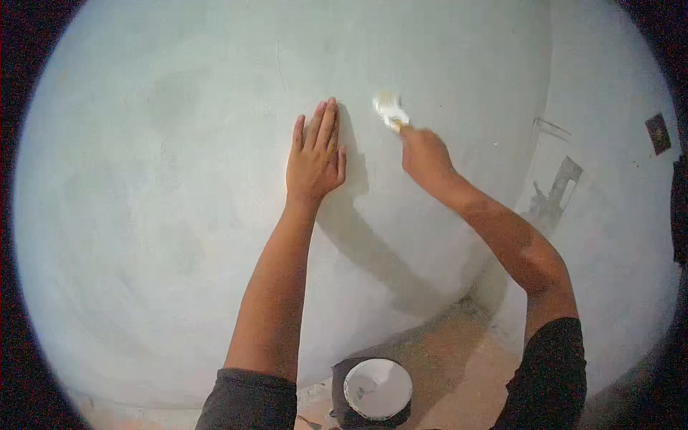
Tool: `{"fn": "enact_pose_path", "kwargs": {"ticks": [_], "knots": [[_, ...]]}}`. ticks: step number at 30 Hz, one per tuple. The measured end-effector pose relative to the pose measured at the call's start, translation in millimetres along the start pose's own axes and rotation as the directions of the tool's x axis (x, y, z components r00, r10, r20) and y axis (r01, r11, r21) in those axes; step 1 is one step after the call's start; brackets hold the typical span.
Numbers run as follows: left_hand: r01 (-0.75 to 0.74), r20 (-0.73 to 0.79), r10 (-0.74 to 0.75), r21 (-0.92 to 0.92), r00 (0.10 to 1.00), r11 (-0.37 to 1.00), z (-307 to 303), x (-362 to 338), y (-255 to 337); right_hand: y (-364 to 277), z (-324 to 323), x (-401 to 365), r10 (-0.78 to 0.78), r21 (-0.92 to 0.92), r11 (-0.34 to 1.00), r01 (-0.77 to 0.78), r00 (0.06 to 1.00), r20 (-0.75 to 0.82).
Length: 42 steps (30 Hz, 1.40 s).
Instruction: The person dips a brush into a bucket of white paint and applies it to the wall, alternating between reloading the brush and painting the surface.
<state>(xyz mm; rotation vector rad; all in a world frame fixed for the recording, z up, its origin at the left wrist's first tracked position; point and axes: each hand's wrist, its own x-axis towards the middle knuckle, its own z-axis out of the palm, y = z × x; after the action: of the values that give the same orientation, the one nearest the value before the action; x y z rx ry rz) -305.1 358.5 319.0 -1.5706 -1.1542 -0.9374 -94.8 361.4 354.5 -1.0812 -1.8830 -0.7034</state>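
My left hand (314, 158) lies flat against the pale wall (193, 179), its fingers spread and pointing up, with nothing in it. To the right of it, my right hand (426, 158) is closed around the handle of a paint brush (391, 112). The white-coated brush head points up and to the left, at the wall surface, and is slightly blurred. Below, between my arms, stands a round container (378, 389) with a white inside and some white material in it.
The wall meets another wall at a corner on the right. That side wall has a grey unpainted patch (562, 188) and a dark rectangular opening or plate (658, 134). Brownish floor (459, 365) shows below, and a dark object (344, 373) is around the container.
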Motion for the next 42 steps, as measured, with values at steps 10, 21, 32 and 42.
{"fn": "enact_pose_path", "kwargs": {"ticks": [10,21,32,42], "knots": [[-0.035,0.033,0.035,0.026,0.999,0.999,-43,-33,-45,-37,-74,77,-0.010,-0.058,0.998,0.027,0.964,0.267],[-0.229,0.043,0.233,-0.089,0.971,0.969,-48,-45,-42,-28,-122,145,-0.027,-0.030,0.999,0.018,0.953,-0.300],[-0.257,0.031,0.258,-0.025,0.966,0.966,-42,-43,-25,-24,44,-83,0.073,0.148,0.987,-0.061,0.995,-0.075],[-0.127,0.029,0.127,0.015,0.991,0.992,-3,-53,-23,-17,60,-158,0.120,0.189,0.949,-0.251,0.845,0.521]]}}
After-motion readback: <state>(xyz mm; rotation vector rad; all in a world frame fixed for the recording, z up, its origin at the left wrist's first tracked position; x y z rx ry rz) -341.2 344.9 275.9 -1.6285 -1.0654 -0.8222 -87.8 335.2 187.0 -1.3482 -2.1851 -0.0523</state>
